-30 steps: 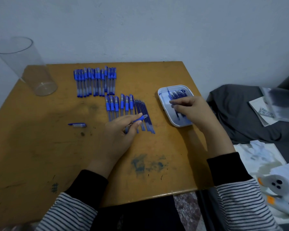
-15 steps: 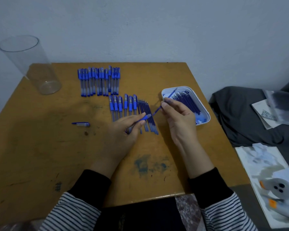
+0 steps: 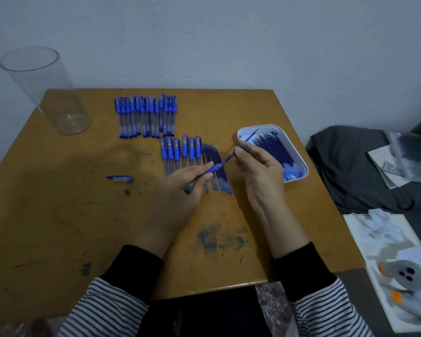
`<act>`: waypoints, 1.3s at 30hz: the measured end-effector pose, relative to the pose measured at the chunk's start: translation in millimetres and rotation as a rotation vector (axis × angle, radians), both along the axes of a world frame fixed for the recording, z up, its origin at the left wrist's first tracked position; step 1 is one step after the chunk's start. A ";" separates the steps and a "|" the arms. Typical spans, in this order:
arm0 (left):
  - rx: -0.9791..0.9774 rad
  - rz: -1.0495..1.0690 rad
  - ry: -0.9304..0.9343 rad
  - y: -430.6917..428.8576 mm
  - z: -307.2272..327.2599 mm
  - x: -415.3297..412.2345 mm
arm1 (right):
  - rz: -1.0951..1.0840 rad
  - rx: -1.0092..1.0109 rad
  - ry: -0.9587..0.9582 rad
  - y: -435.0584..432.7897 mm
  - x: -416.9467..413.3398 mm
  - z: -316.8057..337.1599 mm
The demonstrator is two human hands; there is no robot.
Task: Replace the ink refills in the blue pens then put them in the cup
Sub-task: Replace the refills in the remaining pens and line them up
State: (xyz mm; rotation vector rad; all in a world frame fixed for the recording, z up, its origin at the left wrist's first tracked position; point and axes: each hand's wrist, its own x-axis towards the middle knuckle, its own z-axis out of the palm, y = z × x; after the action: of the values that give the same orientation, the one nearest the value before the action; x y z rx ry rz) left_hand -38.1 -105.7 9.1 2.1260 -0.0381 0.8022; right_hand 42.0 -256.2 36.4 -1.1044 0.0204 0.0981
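My left hand grips an open blue pen barrel by its rubber grip, over the table's middle. My right hand pinches a blue ink refill whose lower end sits in the barrel's mouth. Behind the hands lie a short row of capped blue pens and several loose refills. A longer row of capped pens lies farther back. A white tray at the right holds several refills. The clear plastic cup stands empty at the far left corner.
A blue pen cap and a small metal tip lie left of my hands on the wooden table. Right of the table are a dark cushion, papers and a grey and orange device.
My right hand left the tray with a refill, brought it to the barrel in my left hand and has pushed it a little deeper in. The left hand stayed put.
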 end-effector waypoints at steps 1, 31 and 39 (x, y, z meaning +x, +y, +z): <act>0.001 0.002 -0.004 0.1 0.0 0.3 | 0.004 -0.014 -0.004 -0.5 -0.1 -0.4; 0.031 0.069 -0.110 -2.3 0.5 0.1 | -0.230 -0.534 -0.635 11.8 -32.4 -5.2; 0.042 0.058 -0.100 -1.6 3.9 -1.8 | -0.093 -0.420 -0.527 16.7 -40.6 -3.4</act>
State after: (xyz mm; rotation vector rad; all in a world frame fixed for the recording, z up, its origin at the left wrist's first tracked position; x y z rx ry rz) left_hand -39.8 -107.3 13.0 2.1332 -0.0464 0.9496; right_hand 1.4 -239.5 33.0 -1.5179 -0.3951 -0.2951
